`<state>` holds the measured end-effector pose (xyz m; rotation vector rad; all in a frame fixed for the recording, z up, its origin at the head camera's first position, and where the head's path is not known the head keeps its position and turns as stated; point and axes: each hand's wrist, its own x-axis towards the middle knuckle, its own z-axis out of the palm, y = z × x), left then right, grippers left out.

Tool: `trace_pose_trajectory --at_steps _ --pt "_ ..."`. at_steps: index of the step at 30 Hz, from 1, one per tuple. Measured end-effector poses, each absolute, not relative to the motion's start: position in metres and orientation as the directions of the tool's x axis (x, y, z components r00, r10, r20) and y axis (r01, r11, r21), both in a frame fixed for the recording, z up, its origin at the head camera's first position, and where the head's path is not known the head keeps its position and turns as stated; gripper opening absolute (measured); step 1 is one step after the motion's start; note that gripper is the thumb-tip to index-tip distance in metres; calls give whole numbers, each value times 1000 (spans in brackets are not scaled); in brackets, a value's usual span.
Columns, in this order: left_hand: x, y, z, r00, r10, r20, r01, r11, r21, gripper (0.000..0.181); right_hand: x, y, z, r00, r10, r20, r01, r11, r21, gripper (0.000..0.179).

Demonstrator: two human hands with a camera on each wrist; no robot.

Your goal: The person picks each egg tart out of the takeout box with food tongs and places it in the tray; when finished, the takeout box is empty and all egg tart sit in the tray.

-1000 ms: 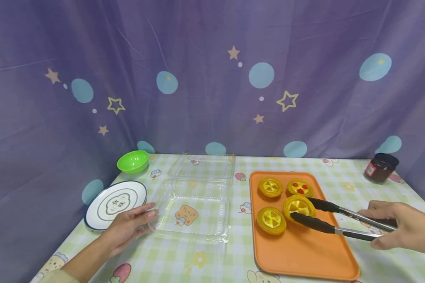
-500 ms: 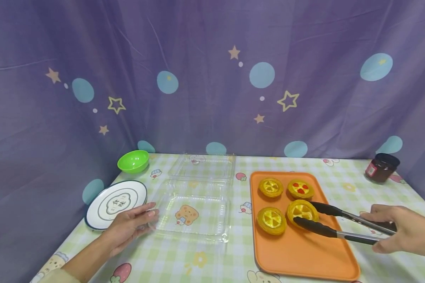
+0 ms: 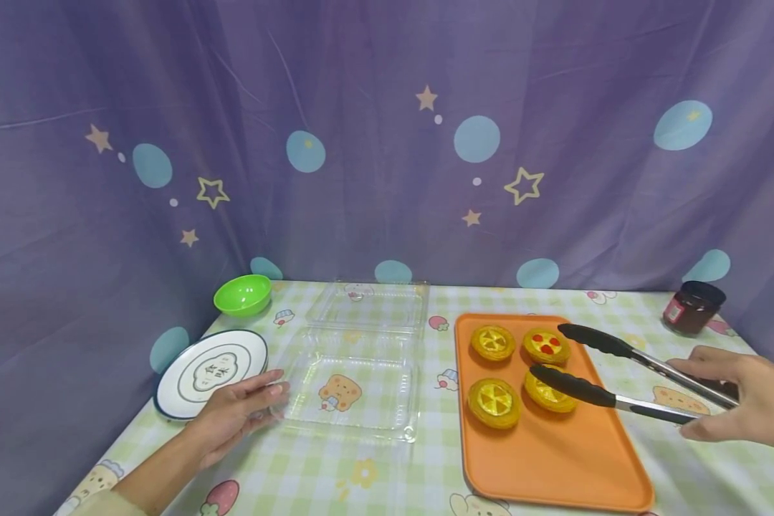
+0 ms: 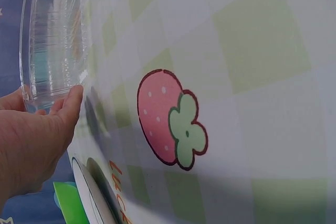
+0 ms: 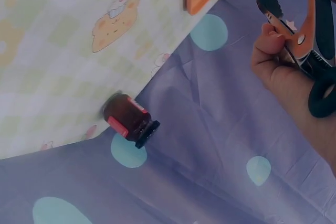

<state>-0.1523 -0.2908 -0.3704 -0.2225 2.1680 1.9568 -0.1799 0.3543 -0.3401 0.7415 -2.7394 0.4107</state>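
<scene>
My left hand (image 3: 235,412) holds the near-left corner of a clear plastic clamshell container (image 3: 387,390), which lies unfolded on the table. The left wrist view has the thumb and fingers around that corner. In my right hand (image 3: 742,394) is a pair of tongs (image 3: 580,388) with black tips and metal arms, spread apart with nothing between them. One tip overlaps the near-right egg tart (image 3: 551,400) in the head view. An orange tray (image 3: 555,466) carries this tart, two more with yellow wedge toppings, and a tart with red pieces (image 3: 547,347).
A white plate (image 3: 174,383) with a dark rim lies left of the container, and a green bowl (image 3: 243,297) stands behind it. At the back right is a dark jar (image 3: 693,308) with a black lid. A purple curtain (image 3: 374,215) closes off the back and sides.
The tongs have set the egg tart down on the tray at the near right, then spread apart and let go of it. My left hand has stayed at the container's corner.
</scene>
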Motion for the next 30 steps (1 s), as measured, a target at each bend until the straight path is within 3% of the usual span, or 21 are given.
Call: trace_pose_trajectory --at_steps 10,20,30 --pt "-151 -289 -369 -966 35 -255 -250 103 963 65 -179 346 -332 -920 -360 153 -391 837 -383 80" --pt "-152 -290 -371 -965 27 -262 -258 105 960 65 -176 334 -333 -922 -345 176 -387 819 -423 80" --pt "-152 -290 -370 -966 25 -258 -255 106 961 65 -181 337 -333 -956 -248 157 -293 851 -436 89"
